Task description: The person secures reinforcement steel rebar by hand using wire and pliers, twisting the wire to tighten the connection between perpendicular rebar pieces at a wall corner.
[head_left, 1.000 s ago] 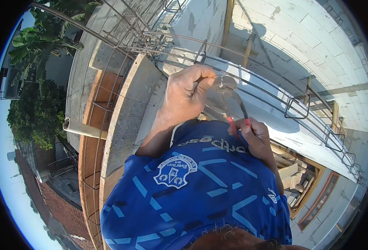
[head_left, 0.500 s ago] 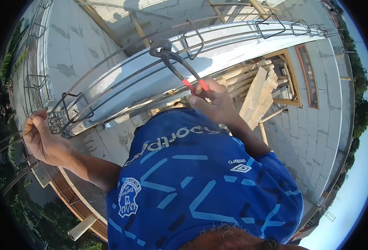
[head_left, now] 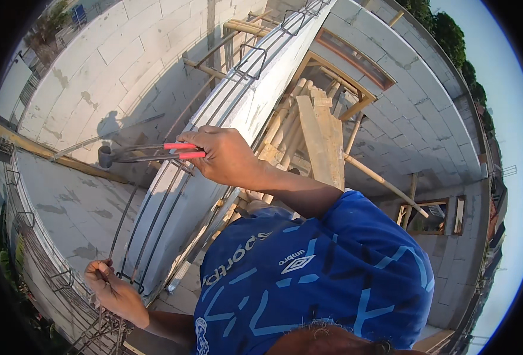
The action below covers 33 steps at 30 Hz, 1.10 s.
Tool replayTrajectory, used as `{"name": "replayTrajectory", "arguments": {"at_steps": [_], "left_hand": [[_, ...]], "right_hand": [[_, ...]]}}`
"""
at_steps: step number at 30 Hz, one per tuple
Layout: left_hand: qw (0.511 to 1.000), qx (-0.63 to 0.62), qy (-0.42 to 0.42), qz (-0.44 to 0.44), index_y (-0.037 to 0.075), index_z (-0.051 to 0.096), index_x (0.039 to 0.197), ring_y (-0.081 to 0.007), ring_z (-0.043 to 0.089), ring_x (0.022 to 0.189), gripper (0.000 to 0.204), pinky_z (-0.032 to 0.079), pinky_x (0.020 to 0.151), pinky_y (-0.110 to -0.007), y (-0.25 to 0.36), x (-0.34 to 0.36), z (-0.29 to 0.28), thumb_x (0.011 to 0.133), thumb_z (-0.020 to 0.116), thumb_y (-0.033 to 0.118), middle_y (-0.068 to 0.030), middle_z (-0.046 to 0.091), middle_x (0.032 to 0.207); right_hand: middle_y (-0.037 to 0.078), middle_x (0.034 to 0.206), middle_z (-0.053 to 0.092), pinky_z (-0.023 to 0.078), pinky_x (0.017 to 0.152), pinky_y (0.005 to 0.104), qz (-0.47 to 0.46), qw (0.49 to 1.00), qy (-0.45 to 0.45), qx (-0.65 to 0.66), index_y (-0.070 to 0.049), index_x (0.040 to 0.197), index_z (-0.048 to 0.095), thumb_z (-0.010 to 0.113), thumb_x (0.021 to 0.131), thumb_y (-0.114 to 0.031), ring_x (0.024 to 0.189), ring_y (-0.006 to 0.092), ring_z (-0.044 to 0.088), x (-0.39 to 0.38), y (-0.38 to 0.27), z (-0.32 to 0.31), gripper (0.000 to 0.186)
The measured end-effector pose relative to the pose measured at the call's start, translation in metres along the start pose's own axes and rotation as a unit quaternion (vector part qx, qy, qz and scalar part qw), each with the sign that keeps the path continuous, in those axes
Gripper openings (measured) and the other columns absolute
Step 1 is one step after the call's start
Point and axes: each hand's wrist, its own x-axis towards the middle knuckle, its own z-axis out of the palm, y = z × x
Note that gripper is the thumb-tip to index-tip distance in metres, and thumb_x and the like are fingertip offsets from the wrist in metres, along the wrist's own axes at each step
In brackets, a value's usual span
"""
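My right hand (head_left: 229, 155) is closed round the red grips of a pair of pincers (head_left: 106, 156). Their dark jaws point left, and the two handles lie close together above the long steel reinforcing bars (head_left: 165, 204). Lower left, my left hand (head_left: 118, 296) has its thumb and fingertips pinched together beside the near end of those bars. Whatever is in that pinch is too small to make out. Square bent stirrups (head_left: 252, 63) stand round the bars farther along the pale, smooth-faced beam (head_left: 267, 89).
Pale block walls (head_left: 119, 53) rise on both sides. Right of the beam lie bamboo poles (head_left: 279, 127) and wooden planks (head_left: 318, 142), by a wooden window frame (head_left: 356, 106). More reinforcing bars (head_left: 48, 260) run along the wall top at left. A bamboo prop (head_left: 386, 183) slants at right.
The view has turned, so the beam runs more steeply. My right hand has swung the pincers leftward, and their handles have come closer together. My left hand remains pinched near the bars' end.
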Motion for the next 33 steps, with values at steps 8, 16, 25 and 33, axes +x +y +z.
{"name": "replayTrajectory", "arguments": {"at_steps": [8, 16, 25, 33], "left_hand": [[0.998, 0.059, 0.018, -0.006, -0.002, 0.056, 0.099, -0.0267, 0.063, 0.077, 0.029, 0.049, 0.073, -0.036, -0.010, -0.001, -0.011, 0.107, 0.047, 0.025, -0.0158, 0.059, 0.084], [0.999, -0.021, 0.019, -0.021, -0.002, 0.057, 0.102, -0.0202, 0.063, 0.080, 0.023, 0.051, 0.077, -0.033, -0.002, -0.009, -0.010, 0.104, 0.052, 0.019, -0.0120, 0.063, 0.086], [0.994, -0.055, 0.065, -0.074, -0.001, 0.063, 0.101, -0.0134, 0.064, 0.082, 0.011, 0.050, 0.077, -0.026, 0.002, 0.002, 0.007, 0.099, 0.057, 0.008, -0.0088, 0.069, 0.087], [0.993, -0.063, 0.066, -0.075, -0.001, 0.063, 0.103, -0.0124, 0.064, 0.082, 0.010, 0.050, 0.078, -0.026, 0.003, -0.002, -0.003, 0.099, 0.058, 0.007, -0.0075, 0.070, 0.088]], "right_hand": [[0.011, 0.074, 0.065, 0.051, 0.058, 0.0377, 0.034, 0.999, -0.020, -0.013, -0.006, 0.094, 0.073, 0.078, 0.080, -0.016, 0.065, 0.0301, 0.065, -0.005, -0.009, 0.006, 0.017], [0.006, 0.071, 0.062, 0.046, 0.061, 0.0281, 0.125, 0.971, -0.035, 0.202, -0.005, 0.112, 0.072, 0.071, 0.094, -0.023, 0.065, 0.0123, 0.055, -0.014, -0.005, -0.008, 0.026], [0.001, 0.064, 0.050, 0.035, 0.058, 0.0271, 0.179, 0.927, -0.315, 0.093, 0.001, 0.091, 0.068, 0.067, 0.096, -0.029, 0.061, 0.0090, 0.042, -0.055, 0.055, -0.108, 0.030], [0.011, 0.069, 0.062, 0.045, 0.060, 0.0322, 0.332, 0.922, -0.180, -0.083, 0.002, 0.096, 0.068, 0.069, 0.090, -0.020, 0.064, 0.0163, 0.058, -0.091, 0.079, -0.078, 0.023]]}}
